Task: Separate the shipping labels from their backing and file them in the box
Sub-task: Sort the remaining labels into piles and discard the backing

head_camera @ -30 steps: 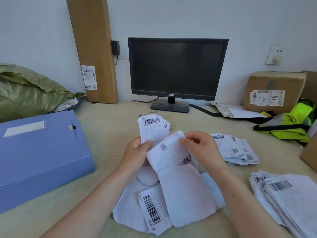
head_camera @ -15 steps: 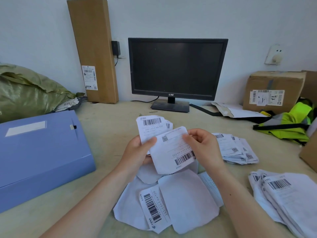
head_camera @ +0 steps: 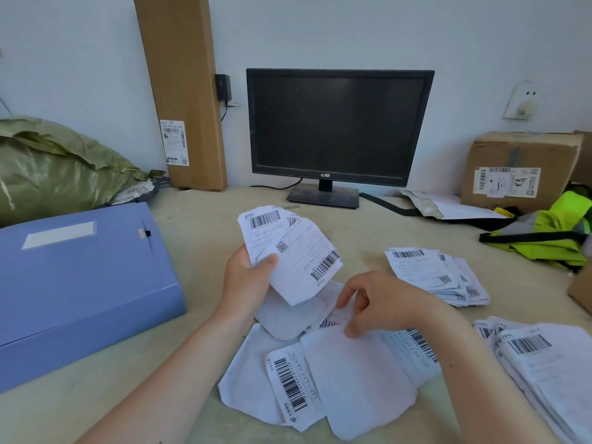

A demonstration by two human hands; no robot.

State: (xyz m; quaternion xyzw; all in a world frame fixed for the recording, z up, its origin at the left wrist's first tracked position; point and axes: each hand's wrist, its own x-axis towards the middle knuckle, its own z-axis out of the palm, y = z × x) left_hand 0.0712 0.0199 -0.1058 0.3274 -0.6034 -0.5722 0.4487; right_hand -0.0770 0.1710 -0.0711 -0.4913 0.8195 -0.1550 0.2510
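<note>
Pale wall stood behind a beige table point(head_camera: 205, 219). At far left a green sack point(head_camera: 57, 168) slumped behind the closed blue box point(head_camera: 80, 283), whose long right edge ran close to the left forearm. Bare table lay open between them and up toward a tall carton point(head_camera: 179, 75) bearing a small printed label. The left grip point(head_camera: 246, 280) was curled round a fan of shipping labels point(head_camera: 288, 248) held above the table; the top one showed a barcode and "143-143", ending "520". A dark monitor point(head_camera: 336, 126) stood behind, with a clear strip of table before its base. Below the fan lay loose sheets point(head_camera: 352, 379), some blank, some barcoded. The right grip point(head_camera: 378, 302) bent its fingertips onto them; whether it pinched one I could not tell. Further right sat a label stack point(head_camera: 432, 274), apart from a second stack point(head_camera: 538, 363) cut off by the frame edge. A brown carton point(head_camera: 519, 155) and a yellow vest point(head_camera: 557, 232) crowded the far right corner.
</note>
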